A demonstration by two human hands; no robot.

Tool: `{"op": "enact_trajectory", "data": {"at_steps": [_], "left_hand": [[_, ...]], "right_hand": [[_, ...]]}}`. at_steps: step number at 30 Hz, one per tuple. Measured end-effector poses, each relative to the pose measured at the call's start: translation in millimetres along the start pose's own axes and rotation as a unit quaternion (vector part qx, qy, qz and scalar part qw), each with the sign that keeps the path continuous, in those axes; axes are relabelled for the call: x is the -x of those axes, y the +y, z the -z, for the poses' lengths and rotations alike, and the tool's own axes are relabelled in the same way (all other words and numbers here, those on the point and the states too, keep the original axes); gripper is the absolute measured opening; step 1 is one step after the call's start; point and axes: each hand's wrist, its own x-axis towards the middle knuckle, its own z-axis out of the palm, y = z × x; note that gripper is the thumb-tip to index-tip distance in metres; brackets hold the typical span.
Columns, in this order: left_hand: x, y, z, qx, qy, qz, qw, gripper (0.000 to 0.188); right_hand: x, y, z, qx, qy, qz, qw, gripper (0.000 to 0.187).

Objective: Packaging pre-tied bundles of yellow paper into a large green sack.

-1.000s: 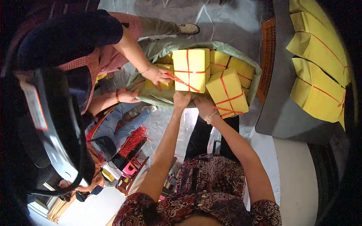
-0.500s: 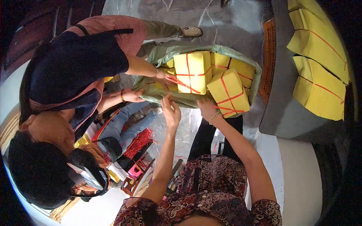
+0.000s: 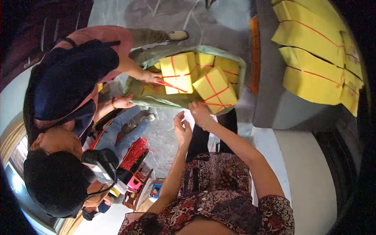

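A green sack (image 3: 156, 102) stands open in front of me, holding several yellow paper bundles tied with red strapping. Two tied bundles lie on top, a left bundle (image 3: 168, 67) and a tilted right bundle (image 3: 219, 88). At the sack's near rim, below the tilted bundle, my right hand (image 3: 201, 115) is closed on the sack's edge. My left hand (image 3: 183, 131) is just short of the rim, fingers loosely curled and apart, with nothing in it. A co-worker's hand (image 3: 150, 77) grips the red strapping of the left bundle; their other hand (image 3: 124, 102) holds the sack's left edge.
More yellow paper stacks (image 3: 313, 74) with red straps lie on a grey surface (image 3: 282, 113) at the right. A co-worker (image 3: 74, 74) leans in from the left. Red shredded strips (image 3: 137, 153) and a pink object (image 3: 134, 183) are at lower left.
My left hand has drawn back from the sack's near rim toward me. My right hand remains at the rim. The whole view has shifted, so the sack appears further left.
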Motion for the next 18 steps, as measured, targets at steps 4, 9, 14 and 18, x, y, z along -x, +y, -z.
{"op": "enact_trajectory", "data": {"at_steps": [4, 9, 14, 18], "left_hand": [[3, 24, -2, 0.039, 0.011, -0.015, 0.999, 0.036], [-5, 48, -7, 0.074, -0.005, -0.039, 0.997, 0.038], [-26, 77, -15, 0.103, -0.006, -0.063, 0.993, 0.039], [-41, 96, -25, 0.101, -0.032, -0.121, 0.987, 0.036]], "right_hand": [[33, -11, 65, -0.096, 0.053, 0.004, 0.994, 0.023], [67, 3, 141, -0.116, 0.214, -0.117, 0.963, 0.029], [60, 40, 154, -0.101, 0.221, -0.157, 0.957, 0.052], [49, 69, 139, -0.138, 0.133, -0.187, 0.964, 0.071]]}}
